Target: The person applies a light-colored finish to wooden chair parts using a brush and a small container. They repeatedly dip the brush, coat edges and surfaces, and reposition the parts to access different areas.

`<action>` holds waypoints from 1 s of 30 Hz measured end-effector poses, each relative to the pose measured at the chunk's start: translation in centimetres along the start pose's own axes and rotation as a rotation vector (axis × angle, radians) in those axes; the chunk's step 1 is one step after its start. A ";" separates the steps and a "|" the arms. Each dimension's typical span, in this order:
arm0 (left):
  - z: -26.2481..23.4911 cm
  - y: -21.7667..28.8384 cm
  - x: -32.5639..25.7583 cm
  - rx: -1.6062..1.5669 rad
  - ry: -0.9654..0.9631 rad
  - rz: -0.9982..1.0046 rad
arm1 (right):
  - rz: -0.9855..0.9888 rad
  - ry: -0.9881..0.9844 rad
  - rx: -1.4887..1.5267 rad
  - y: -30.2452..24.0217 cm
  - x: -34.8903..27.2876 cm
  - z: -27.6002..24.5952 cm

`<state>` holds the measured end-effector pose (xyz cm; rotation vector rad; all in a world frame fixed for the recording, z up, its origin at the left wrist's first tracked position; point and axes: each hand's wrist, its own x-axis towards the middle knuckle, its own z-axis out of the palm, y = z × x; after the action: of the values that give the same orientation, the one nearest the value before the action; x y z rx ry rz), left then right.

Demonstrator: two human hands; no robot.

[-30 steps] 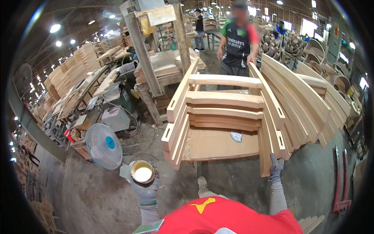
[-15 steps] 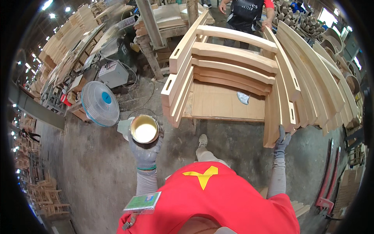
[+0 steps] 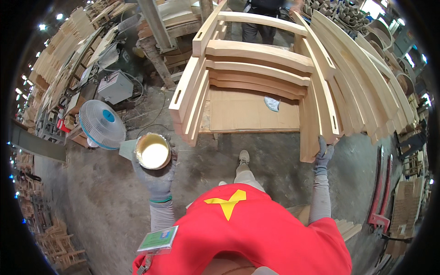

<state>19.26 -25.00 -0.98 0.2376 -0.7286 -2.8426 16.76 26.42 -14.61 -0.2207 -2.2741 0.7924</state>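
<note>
Standing on a concrete floor, a person in a red shirt looks down at work held between two gray-gloved hands. Far left is a white fan with a blue center. Beside it, the left hand is closed about a round tin of cream-colored paste, with a flat pale blade jutting out beyond it. That grip looks the same as a second ago.

In the middle, pale wooden frames are nested in a stack over brown cardboard, where a small whitish scrap lies. The view has tipped downward since then: the co-worker opposite, seen earlier to the head, now shows only dark-clad legs and a blurred hand near the top edge.

Right of center, the right hand touches the near lower end of the stack, as before (whether its fingers close around the wood, I cannot tell). Curved boards lean just beyond, and a red pallet truck stands far right.
</note>
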 end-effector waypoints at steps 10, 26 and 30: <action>0.0 -1.2 2.4 0.009 -0.014 0.021 | 0.305 0.099 0.311 -2.1 0.7 0.2; 2.7 -2.3 4.8 0.665 -0.104 0.378 | 0.430 0.047 0.243 -5.3 1.6 -4.4; 3.6 -2.3 5.3 0.561 0.042 0.308 | 0.408 0.013 0.278 -6.2 2.4 -4.8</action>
<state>13.07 -22.63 0.47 0.2379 -1.4060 -2.2857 18.67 24.67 -6.88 -0.5678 -2.1022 1.2991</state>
